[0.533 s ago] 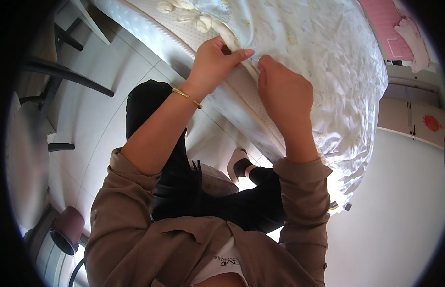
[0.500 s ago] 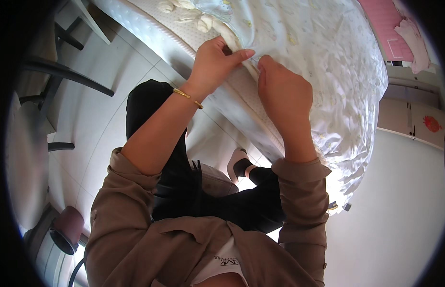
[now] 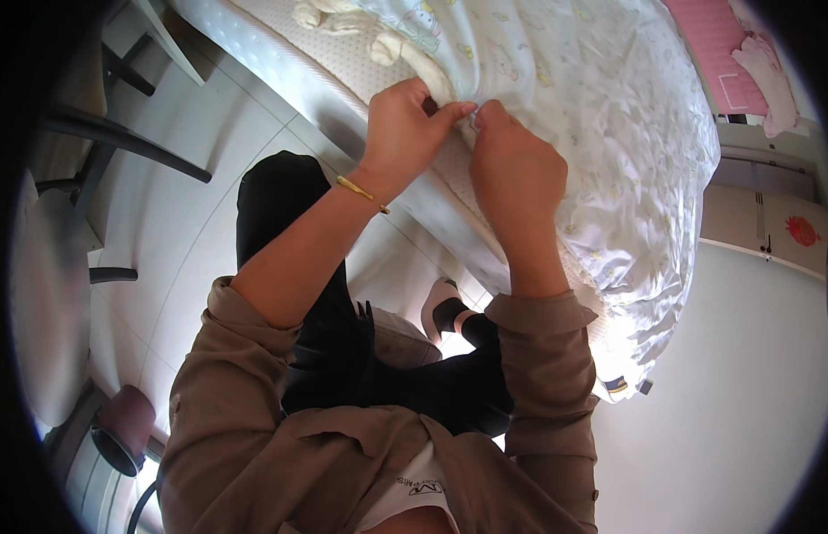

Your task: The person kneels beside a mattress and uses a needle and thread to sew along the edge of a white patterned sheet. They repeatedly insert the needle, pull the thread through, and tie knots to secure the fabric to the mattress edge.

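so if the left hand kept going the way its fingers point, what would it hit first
Probably the right hand: the left hand points right along the sheet edge, fingertips nearly touching it.

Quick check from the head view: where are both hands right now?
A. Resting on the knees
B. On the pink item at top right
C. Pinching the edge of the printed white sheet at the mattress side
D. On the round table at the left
C: the left hand and right hand meet fingertip to fingertip on the printed white sheet along the mattress edge.

Both forearms reach up and away from the body, sleeves pushed to the elbows. The left hand [image 3: 403, 125] and right hand [image 3: 512, 165] meet fingertip to fingertip, fingers pinched closed, knuckles raised.
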Motion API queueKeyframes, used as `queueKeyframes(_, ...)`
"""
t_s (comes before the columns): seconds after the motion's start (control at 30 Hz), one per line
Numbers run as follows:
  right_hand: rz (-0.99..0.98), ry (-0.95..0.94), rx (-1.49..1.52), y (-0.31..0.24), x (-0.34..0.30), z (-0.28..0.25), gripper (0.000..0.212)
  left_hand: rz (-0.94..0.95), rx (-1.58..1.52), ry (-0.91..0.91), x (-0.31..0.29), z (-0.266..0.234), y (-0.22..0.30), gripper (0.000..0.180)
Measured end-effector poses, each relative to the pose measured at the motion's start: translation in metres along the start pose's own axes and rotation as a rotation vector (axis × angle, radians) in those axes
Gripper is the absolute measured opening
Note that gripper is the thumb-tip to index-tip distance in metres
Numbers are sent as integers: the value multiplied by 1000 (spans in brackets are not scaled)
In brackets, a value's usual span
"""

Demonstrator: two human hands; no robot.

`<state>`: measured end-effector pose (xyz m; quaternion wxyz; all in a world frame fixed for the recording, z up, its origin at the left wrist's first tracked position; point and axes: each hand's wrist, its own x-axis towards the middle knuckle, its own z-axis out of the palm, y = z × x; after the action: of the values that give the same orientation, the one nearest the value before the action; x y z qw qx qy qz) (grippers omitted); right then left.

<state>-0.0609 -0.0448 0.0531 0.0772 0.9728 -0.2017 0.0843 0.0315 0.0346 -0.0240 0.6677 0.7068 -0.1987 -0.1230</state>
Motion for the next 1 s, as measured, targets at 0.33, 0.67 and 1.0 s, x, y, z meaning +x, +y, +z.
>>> queueKeyframes(0.33,55,-24,18,-3,2,-2,15,56,-6,68,-2,6,6,32)
queueKeyframes(0.67,63,6,25,-2,4,3,14,91,6,123,-3,11,6,32)
queueKeyframes(1.0,83,-20,73,3,13,2,12,-106,-186,14,1,9,11,26)
